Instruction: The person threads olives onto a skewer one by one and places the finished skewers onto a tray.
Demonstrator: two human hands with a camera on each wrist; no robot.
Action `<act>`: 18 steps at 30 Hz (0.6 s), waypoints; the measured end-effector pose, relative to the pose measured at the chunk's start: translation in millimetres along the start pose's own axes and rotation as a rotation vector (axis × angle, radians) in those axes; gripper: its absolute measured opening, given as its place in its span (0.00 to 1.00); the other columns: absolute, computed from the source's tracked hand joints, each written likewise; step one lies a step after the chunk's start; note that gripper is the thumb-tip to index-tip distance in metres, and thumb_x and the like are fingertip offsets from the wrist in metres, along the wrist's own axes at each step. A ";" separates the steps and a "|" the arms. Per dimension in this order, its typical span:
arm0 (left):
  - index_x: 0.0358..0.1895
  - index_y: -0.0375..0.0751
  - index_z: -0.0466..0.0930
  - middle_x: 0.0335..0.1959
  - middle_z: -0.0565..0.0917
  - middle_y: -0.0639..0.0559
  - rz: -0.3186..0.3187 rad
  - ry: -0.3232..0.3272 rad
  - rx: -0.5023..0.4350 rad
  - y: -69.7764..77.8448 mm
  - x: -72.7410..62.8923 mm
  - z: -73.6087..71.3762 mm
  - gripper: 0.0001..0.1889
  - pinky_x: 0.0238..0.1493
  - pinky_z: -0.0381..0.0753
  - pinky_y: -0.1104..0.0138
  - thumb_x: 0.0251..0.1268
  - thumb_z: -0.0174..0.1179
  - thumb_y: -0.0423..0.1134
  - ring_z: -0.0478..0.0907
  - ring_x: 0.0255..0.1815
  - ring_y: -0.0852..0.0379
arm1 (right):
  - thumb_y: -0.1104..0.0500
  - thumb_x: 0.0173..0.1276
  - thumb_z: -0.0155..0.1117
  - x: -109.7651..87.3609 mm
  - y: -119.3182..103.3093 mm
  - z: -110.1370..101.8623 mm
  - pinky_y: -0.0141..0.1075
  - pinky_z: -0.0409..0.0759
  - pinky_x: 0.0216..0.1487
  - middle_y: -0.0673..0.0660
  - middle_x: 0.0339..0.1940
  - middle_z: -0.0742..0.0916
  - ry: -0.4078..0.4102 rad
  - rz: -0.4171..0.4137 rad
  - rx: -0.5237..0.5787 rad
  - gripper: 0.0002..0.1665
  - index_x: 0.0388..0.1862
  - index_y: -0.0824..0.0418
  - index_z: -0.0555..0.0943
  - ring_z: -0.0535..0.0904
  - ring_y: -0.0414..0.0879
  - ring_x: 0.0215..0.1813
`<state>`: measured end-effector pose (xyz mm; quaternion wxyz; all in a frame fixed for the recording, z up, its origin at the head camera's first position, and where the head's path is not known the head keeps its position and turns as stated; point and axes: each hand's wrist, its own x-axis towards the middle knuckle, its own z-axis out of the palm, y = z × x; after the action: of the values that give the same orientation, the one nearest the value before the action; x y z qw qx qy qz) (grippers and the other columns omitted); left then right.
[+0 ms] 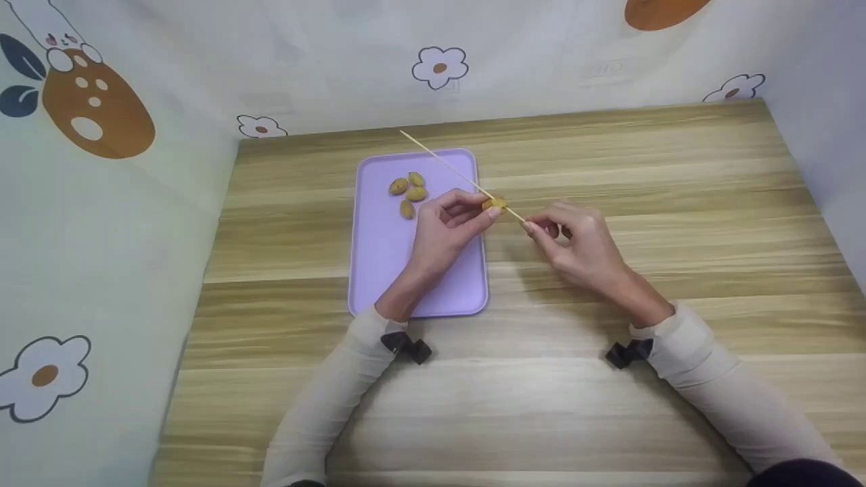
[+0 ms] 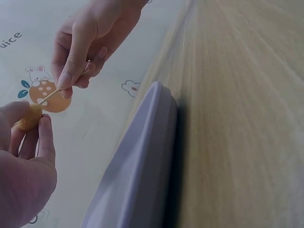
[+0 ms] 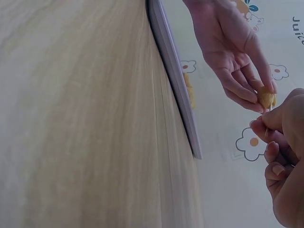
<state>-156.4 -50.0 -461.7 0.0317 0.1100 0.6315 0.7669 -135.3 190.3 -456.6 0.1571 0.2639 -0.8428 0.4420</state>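
My left hand (image 1: 446, 226) pinches a small yellow-brown fruit (image 1: 496, 203), oval and olive-sized, between thumb and fingers above the tray's right edge. A thin wooden skewer (image 1: 446, 164) passes by or through that fruit; its long end points up and left over the tray. My right hand (image 1: 578, 247) pinches the skewer's short lower end, a little right of the fruit. In the left wrist view the fruit (image 2: 30, 118) sits at my fingertips with the skewer (image 2: 50, 96) running to the right hand. The right wrist view shows the fruit (image 3: 266, 98) close to both hands.
Several similar brownish fruits (image 1: 415, 194) lie on the upper part of a lilac tray (image 1: 379, 270). The tray rests on a wood-grain table (image 1: 541, 406). Behind and left, the table meets walls covered in printed cloth (image 1: 338, 74). Each sleeve carries a small black wrist device (image 1: 406, 347).
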 end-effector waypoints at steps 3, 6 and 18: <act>0.52 0.33 0.87 0.52 0.93 0.40 -0.003 -0.009 0.007 0.0 -0.8 0.5 0.13 0.66 0.90 0.58 0.67 0.76 0.32 0.91 0.57 0.49 | 0.64 0.74 0.74 -0.1 0.1 0.6 0.27 0.66 0.31 0.49 0.25 0.85 -0.004 0.005 0.001 0.02 0.42 0.61 0.92 0.74 0.41 0.31; 0.53 0.33 0.86 0.53 0.92 0.40 -0.007 -0.013 0.014 -0.3 -0.7 1.8 0.14 0.66 0.90 0.57 0.69 0.75 0.33 0.90 0.58 0.50 | 0.64 0.74 0.74 0.4 -0.3 0.4 0.28 0.67 0.30 0.49 0.26 0.86 -0.015 0.026 0.005 0.03 0.42 0.61 0.92 0.74 0.40 0.31; 0.48 0.35 0.85 0.45 0.91 0.44 0.026 0.059 0.058 -1.0 -1.8 5.3 0.14 0.60 0.93 0.57 0.65 0.78 0.35 0.91 0.50 0.52 | 0.59 0.77 0.71 0.7 -1.2 -0.1 0.27 0.70 0.29 0.49 0.30 0.90 -0.086 0.053 -0.028 0.08 0.46 0.59 0.94 0.78 0.45 0.30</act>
<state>-153.6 -45.1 -462.0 -0.0001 0.0964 0.6526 0.7516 -135.1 189.6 -455.4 0.1124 0.2581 -0.8615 0.4225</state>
